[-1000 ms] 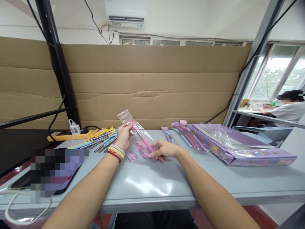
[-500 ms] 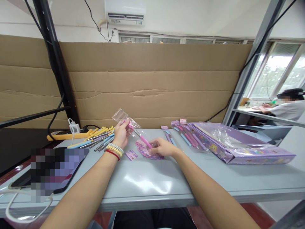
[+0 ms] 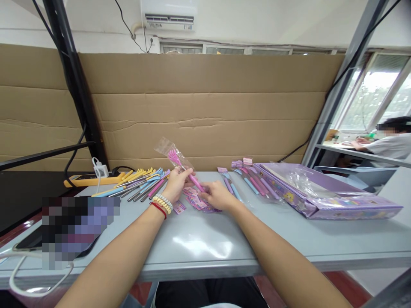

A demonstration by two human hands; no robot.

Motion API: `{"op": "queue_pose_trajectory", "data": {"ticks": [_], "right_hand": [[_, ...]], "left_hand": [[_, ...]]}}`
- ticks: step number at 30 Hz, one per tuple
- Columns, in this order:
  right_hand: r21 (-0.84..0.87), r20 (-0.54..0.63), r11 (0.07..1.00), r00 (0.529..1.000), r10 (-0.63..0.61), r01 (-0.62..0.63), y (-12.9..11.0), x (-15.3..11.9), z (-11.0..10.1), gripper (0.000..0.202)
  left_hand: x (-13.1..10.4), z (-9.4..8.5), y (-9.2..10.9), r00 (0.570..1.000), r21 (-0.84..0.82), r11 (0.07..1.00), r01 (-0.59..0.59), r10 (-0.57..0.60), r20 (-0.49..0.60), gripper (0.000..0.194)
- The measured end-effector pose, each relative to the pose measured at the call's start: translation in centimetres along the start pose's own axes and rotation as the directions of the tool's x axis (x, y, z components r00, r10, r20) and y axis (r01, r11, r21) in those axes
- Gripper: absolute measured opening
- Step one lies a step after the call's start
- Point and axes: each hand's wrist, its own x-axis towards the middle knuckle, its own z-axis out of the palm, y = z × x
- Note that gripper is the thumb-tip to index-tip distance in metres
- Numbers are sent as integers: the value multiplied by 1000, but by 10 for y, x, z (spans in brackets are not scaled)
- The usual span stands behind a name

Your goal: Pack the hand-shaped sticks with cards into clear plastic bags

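Observation:
A pink back scratcher (image 3: 175, 157) with a claw-shaped head lies slantwise inside a clear plastic bag (image 3: 163, 146), head up and to the left. My left hand (image 3: 176, 185), wearing bracelets, is closed around its middle. At the lower end of the handle, my right hand (image 3: 218, 195) pinches it with thumb and fingers. Small pink printed cards (image 3: 196, 202) are spread on the table just below both hands. Left of my left hand is a pile of loose back scratchers (image 3: 141, 184) in yellow, blue, purple and pink.
Bagged back scratchers (image 3: 253, 182) with cards at their tops lie to the right. Beside them sits a purple box (image 3: 346, 203) with clear plastic on it. A tablet (image 3: 93, 226), white cable and yellow power strip (image 3: 81, 182) occupy the left. Cardboard (image 3: 205, 107) stands behind the table.
My left hand has slid down from the head of the back scratcher to its middle, uncovering the pink claw inside the bag. My right hand stays at the handle end.

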Motion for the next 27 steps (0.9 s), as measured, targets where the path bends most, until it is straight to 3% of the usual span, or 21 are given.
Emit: {"op": "queue_pose_trajectory", "data": {"ticks": [7,22,27], "right_hand": [[10,23,1000,1000,-13,13,-5,-1,-2,14],[33,0,999,1000,-6,6,-7,-1,-4,13],[308,35,947,996,87,-94,-11,1,-1,28]], "left_hand": [[-1,-1,3,1000,-8,1000,20,-20,16,13],[-2,0,6,998,-13,1000,-25,26,51,26],[-3,0,3,993,45,999,-6,1,120,38]]}}
